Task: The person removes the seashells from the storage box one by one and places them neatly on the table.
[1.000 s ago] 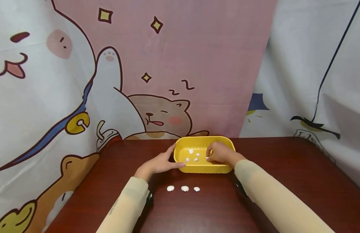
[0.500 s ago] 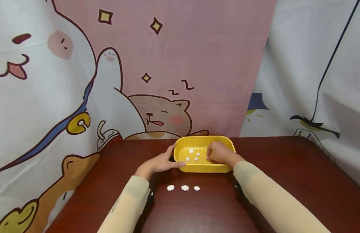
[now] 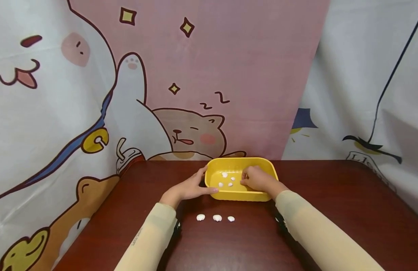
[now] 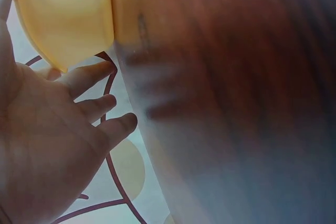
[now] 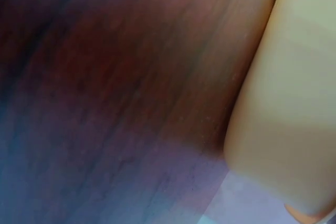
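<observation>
In the head view a yellow plastic tub [image 3: 246, 196] stands near the table's far edge. My left hand [image 3: 188, 187] holds its left end, thumb over the front rim and fingers toward the back corner. The left wrist view shows that hand [image 4: 50, 124] with the other fingers spread beside the tub [image 4: 65, 17]. My right hand [image 3: 257, 178] reaches inside the tub, fingers curled and tips together low over the floor, pinching a small white seashell mostly hidden by the fingertips. Several white seashells [image 3: 224, 174] lie in the tub left of that hand.
Three white seashells [image 3: 217, 218] lie in a row on the dark red-brown table [image 3: 249, 244] in front of the tub. A printed cloth [image 3: 263, 75] with cartoon animals hangs behind the table. The tub's outer wall [image 5: 286, 93] fills the right of the right wrist view.
The head view has shifted slightly, so everything sits a little farther right. The white shell seen at the right fingertips earlier is now almost covered. Both hands keep their places at the tub.
</observation>
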Tool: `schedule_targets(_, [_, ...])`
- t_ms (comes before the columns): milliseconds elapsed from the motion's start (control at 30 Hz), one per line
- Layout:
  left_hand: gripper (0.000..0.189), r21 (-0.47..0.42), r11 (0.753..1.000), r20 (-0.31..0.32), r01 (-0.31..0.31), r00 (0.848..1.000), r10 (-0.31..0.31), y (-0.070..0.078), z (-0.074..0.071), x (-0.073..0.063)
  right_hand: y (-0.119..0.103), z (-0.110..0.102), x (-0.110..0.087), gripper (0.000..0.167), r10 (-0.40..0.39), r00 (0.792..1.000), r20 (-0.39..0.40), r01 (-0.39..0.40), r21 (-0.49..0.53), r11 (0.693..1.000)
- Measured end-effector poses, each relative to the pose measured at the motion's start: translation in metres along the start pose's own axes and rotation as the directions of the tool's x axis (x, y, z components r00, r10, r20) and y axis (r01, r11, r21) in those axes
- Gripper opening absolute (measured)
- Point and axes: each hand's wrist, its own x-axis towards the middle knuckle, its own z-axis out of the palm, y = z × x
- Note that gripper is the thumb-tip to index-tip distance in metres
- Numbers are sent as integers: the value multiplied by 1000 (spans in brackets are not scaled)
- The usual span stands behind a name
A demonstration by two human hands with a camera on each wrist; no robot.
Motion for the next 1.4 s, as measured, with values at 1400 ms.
schedule_targets(1400, [115,-36,997,27,66,997,-65,-1,1,4,-6,-28,-18,18,41,995,-92,43,754,655])
